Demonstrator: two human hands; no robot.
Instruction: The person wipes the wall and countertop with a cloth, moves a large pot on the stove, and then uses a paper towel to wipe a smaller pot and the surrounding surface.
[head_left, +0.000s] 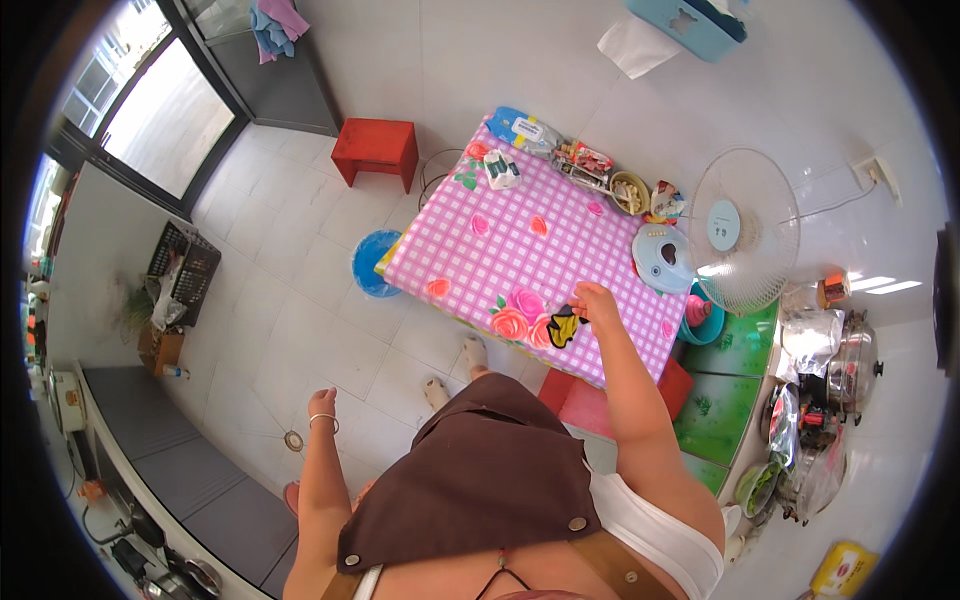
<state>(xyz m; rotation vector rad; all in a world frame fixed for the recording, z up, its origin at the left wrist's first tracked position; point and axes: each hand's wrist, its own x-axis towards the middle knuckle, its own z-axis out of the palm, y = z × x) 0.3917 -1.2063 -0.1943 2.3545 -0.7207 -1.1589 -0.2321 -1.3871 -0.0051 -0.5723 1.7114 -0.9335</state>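
My right hand (597, 304) reaches over the near right part of a table with a pink checked, flowered cloth (470, 260). Its fingers are bent together at the edge of a small flat black-and-yellow thing (565, 328), whose kind I cannot make out. The fingertips' hold on it is partly hidden. My left hand (322, 403), with a bracelet at the wrist, hangs low over the tiled floor, away from the table. Its fingers look curled in, and nothing shows in them.
Packets (525, 132), a white tissue pack (502, 170), a bowl (629, 193) and a round light-blue lid (662, 258) sit along the table's back. A fan (745, 230) stands right. Red stool (375, 150), blue bucket (378, 263) and black crate (185, 270) are on the floor.
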